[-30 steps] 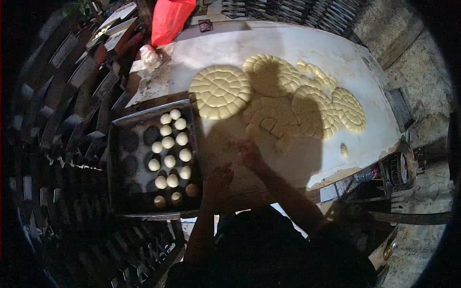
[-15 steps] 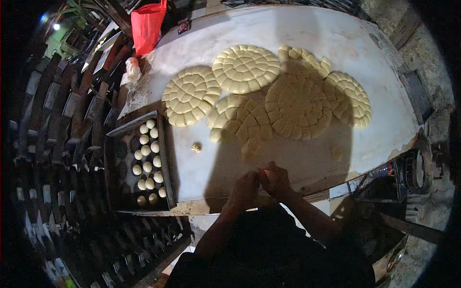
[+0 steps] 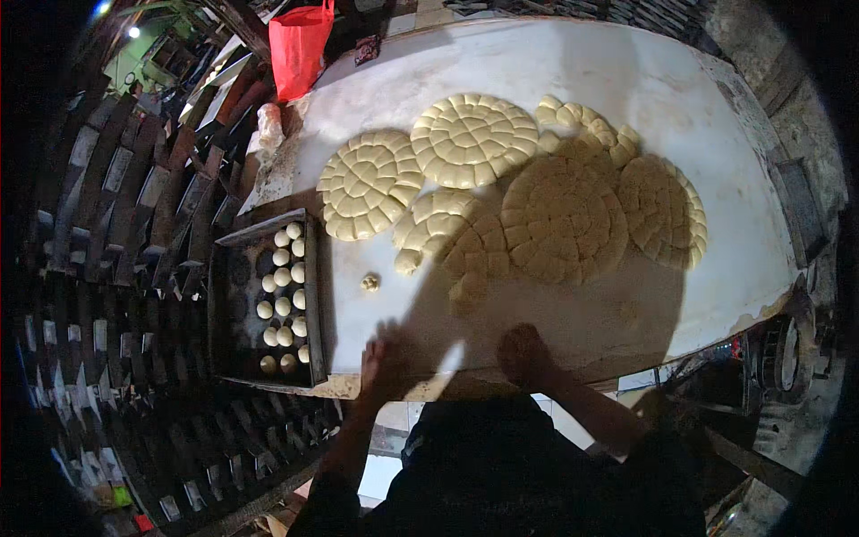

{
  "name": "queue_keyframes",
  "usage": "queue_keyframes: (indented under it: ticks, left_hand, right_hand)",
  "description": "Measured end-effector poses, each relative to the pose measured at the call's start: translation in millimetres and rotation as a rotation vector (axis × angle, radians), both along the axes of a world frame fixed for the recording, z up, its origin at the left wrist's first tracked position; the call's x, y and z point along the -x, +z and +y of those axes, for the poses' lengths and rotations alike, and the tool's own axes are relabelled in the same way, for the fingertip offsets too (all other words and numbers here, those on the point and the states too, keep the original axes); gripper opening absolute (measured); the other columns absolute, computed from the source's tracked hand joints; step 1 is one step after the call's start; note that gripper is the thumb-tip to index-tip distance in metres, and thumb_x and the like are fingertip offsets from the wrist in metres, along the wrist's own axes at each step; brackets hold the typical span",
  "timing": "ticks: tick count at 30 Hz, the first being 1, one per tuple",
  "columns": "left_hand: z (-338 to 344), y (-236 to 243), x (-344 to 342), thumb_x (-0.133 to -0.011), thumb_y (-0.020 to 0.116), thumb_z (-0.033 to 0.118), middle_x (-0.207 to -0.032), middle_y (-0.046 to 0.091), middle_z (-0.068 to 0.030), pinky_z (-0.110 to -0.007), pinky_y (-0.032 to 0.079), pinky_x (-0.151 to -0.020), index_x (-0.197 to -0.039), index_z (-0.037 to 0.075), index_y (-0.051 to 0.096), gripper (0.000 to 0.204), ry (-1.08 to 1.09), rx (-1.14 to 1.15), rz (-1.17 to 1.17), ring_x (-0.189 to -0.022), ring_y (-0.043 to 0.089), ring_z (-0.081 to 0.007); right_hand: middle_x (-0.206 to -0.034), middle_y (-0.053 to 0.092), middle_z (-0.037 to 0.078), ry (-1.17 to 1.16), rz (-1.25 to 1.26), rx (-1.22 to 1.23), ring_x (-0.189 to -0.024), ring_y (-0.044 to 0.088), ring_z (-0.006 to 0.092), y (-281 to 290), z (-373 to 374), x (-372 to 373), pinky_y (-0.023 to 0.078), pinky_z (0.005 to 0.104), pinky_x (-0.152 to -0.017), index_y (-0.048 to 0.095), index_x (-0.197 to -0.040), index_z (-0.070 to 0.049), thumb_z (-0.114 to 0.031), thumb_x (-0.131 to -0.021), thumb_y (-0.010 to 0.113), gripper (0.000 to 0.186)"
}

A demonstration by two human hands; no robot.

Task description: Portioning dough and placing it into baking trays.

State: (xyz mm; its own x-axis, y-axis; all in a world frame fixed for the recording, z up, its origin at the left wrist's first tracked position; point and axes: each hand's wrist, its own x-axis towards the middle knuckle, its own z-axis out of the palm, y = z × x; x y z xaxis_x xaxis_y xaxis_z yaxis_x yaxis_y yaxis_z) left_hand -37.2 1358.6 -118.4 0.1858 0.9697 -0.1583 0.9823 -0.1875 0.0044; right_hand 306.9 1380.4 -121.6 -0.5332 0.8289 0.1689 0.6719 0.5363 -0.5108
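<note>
Small dough lump: the lump (image 3: 369, 283) is lying on the counter (image 3: 734, 206), between the tray and the shaded dough, just ahead of the left hand.
Left hand: it (image 3: 383, 361) is reaching forward over the counter's near edge, fingers apparently spread and pinching nothing visible; whether it is touching the surface I cannot tell.
Right hand: it (image 3: 526, 354) is sitting in shadow near that edge, fingers looking curled together; whether they are enclosing dough I cannot tell.
Shaded dough piece: it (image 3: 468, 294) is lying ahead of and between the hands, beside the incomplete round (image 3: 456, 234), probably for easy reach.
Scored rounds: four fuller discs (image 3: 474, 140) are lying flat farther back, their cut pieces sitting together, likely keeping the portions in order; a loose row of pieces (image 3: 586, 123) is curving behind them.
Dough balls: they (image 3: 284, 306) are resting in staggered rows, mostly slightly apart, presumably against sticking.
Tray: its wall (image 3: 313, 313) is standing at the counter's left end, seemingly within the left arm's reach.
Red bag: it (image 3: 300, 54) is standing at the far left corner, likely out of the way.
</note>
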Motion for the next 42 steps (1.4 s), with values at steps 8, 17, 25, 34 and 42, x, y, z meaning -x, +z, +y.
queue_keyframes:
  ticks: [8, 17, 25, 34, 42]
  left_hand:
    - [78.8, -6.8, 4.9, -0.088, 0.056, 0.016, -0.106, 0.060, -0.0120, -0.036, 0.043, -0.086, -0.093, 0.006, 0.067, 0.016, 0.255, -0.264, -0.601, -0.104, 0.053, -0.0267]
    - [2.0, -49.8, 70.3, -0.086, 0.057, 0.025, -0.112, 0.059, -0.0163, -0.046, 0.042, -0.087, -0.113, 0.002, 0.056, 0.035, 0.161, -0.130, -0.898, -0.098, 0.055, -0.0346]
    - [34.7, -18.1, 42.2, -0.093, 0.049, 0.024, -0.105, 0.057, -0.0179, -0.047, 0.039, -0.094, -0.115, 0.004, 0.053, 0.030, 0.211, 0.093, -0.690, -0.103, 0.053, -0.0323]
    - [53.1, 86.8, 165.2, -0.096, 0.044, 0.026, -0.119, 0.051, -0.0221, -0.048, 0.035, -0.099, -0.122, -0.001, 0.046, 0.037, 0.029, 0.102, -0.967, -0.110, 0.050, -0.0368]
    - [189.9, 26.9, 374.1, -0.073, 0.069, 0.020, -0.107, 0.059, -0.0243, -0.048, 0.046, -0.087, -0.123, 0.003, 0.050, 0.056, 0.373, -0.180, -0.575, -0.102, 0.056, -0.0419]
  right_hand:
    - [-0.101, 0.050, 0.026, -0.103, 0.002, -0.067, -0.107, 0.045, 0.0493, -24.1, 52.7, 37.1, 0.025, 0.0581, -0.106, 0.052, -0.102, 0.006, -0.025, -0.081, 0.060, 0.038]
    - [-0.109, 0.051, 0.030, -0.155, -0.081, -0.037, -0.110, 0.046, 0.0470, -40.0, 23.2, 5.0, 0.031, 0.0554, -0.103, 0.052, -0.108, 0.007, -0.019, -0.088, 0.054, 0.034]
    - [-0.091, 0.052, 0.023, -0.569, 0.151, -0.088, -0.088, 0.050, 0.0431, -25.1, 25.1, 106.5, 0.036, 0.0538, -0.091, 0.052, -0.093, 0.001, -0.023, -0.091, 0.049, 0.025]
    - [-0.108, 0.062, 0.014, -0.545, -0.145, 0.583, -0.091, 0.062, 0.0303, -30.5, 14.6, -14.4, 0.049, 0.0431, -0.079, 0.060, -0.108, -0.006, -0.020, -0.083, 0.064, 0.029]
    - [-0.110, 0.059, 0.018, 0.160, 0.581, -0.137, -0.099, 0.061, 0.0320, 122.2, 180.5, 486.5, 0.050, 0.0370, -0.085, 0.053, -0.118, -0.003, -0.016, -0.079, 0.071, 0.045]
